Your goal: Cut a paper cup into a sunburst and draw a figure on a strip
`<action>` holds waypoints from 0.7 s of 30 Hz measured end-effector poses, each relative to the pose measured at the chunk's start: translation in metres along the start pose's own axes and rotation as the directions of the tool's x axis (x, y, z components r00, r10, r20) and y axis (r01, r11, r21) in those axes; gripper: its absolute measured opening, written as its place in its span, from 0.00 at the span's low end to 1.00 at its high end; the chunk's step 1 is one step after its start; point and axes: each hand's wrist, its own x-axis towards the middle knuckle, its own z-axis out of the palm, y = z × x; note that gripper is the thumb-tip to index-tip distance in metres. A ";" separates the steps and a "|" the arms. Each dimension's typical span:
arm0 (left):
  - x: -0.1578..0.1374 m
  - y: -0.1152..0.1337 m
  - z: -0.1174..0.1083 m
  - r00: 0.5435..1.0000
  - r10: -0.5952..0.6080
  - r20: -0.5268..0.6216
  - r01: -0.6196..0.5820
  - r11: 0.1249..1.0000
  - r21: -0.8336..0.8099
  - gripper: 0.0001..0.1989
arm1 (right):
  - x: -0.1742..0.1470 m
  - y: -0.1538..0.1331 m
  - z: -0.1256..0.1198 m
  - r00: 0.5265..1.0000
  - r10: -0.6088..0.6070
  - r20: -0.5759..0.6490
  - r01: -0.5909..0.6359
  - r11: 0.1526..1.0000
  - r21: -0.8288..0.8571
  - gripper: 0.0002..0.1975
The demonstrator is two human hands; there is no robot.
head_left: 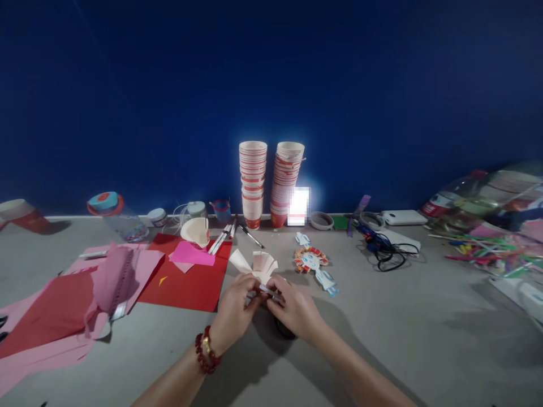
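Note:
A paper cup (263, 264), cut into strips that fan outward, is held close in front of me, its white inner side showing. My left hand (238, 302), with a red bead bracelet (206, 350) at the wrist, is closed on its near left part. From the other side, my right hand (293, 308) pinches a pale strip at the near edge of the cup. The fingers hide the cup's base. Partly covered by my right hand, a dark thing (285, 330) lies below; its kind is not clear. A lion-like paper figure (311, 260) with a fringed red-and-white mane lies to the right.
Two tall stacks of paper cups (253, 181) stand against the blue wall. Red card (186, 297) and pink paper (142, 265) lie left, near a cut cup piece (195, 230) and markers (219, 240). On the right are black cables (388, 251) and colourful sticks (483, 246).

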 end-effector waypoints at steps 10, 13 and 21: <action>0.001 0.002 0.001 0.999 -0.005 -0.042 0.004 0.999 -0.043 0.08 | -0.001 0.001 -0.006 0.999 -0.018 -0.041 0.021 0.998 0.064 0.05; 0.001 0.003 0.000 0.999 0.006 -0.050 -0.006 1.000 -0.017 0.08 | 0.001 0.003 -0.005 0.999 0.023 -0.031 -0.017 0.987 0.162 0.06; -0.003 0.003 0.002 0.985 0.174 0.014 -0.174 0.976 0.134 0.08 | 0.006 0.013 0.007 0.965 0.198 0.172 -0.262 0.703 0.661 0.10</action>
